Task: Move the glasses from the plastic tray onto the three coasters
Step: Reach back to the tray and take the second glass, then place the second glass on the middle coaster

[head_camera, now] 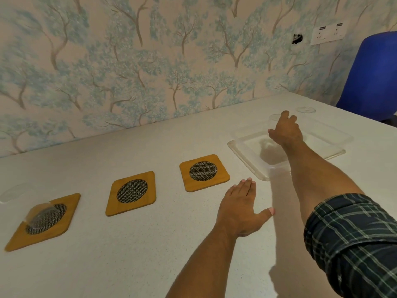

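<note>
Three wooden coasters with dark mesh centres lie in a row on the white table. A clear glass stands on the left coaster. The middle coaster and the right coaster are bare. My right hand reaches into the clear plastic tray, with its fingers curved at the faint rim of a clear glass. I cannot tell whether the hand grips that glass. Another glass rim shows at the tray's far side. My left hand rests flat on the table, fingers spread, near the right coaster.
A wall with tree-patterned wallpaper runs along the table's far edge. A blue chair stands past the table's right corner, behind the tray. A white socket plate sits on the wall.
</note>
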### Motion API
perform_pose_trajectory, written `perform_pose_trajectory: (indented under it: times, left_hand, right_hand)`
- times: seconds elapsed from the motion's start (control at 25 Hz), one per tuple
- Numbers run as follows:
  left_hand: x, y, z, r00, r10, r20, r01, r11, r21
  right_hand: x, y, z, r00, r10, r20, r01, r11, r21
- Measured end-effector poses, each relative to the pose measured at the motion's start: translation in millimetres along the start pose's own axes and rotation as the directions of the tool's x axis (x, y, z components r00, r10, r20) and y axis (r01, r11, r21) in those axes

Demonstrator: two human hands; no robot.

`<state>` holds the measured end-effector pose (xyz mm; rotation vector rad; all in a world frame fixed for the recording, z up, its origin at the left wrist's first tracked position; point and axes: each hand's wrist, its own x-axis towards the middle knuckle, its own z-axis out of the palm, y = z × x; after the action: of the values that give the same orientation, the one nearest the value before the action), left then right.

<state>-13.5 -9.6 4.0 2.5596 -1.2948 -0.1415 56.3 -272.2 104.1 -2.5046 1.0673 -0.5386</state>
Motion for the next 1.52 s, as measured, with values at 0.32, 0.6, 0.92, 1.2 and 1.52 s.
perform_pose_trajectory:
  times: [0.32,0.6,0.92,1.2,1.52]
  left_hand:
    - [-1.9,0.3,-0.4,1.000,-0.012,0.014,0.012,1.000,-0.006]
    - [-17.6,-9.1,-10.0,1.000,0.020,0.021,-0.019,1.000,-0.016]
    - [-80.9,-45.0,-37.1,0.980,-0.149,-0.133,0.138,0.987,-0.086]
    - [-149.4,-106.1,-52.2,0.931,-0.320,-0.175,0.317,0.947,-0.042]
    - [-218.3,-158.2,-62.7,0.829,-0.519,-0.210,0.528,0.849,-0.018]
  right_hand:
    - [-1.4,-1.7,5.2,0.994,-0.044,-0.103,0.054,0.994,0.099]
    - [-18.6,-10.7,-13.9,0.960,-0.134,-0.245,0.175,0.972,0.155]
    - [-70.6,-70.4,-24.0,0.892,-0.327,-0.312,0.408,0.879,0.246]
    - [-165.0,-142.4,38.9,0.877,-0.456,-0.153,0.470,0.744,0.475]
    - [-245.4,-229.6,80.8,0.805,-0.593,-0.026,0.499,0.652,0.571]
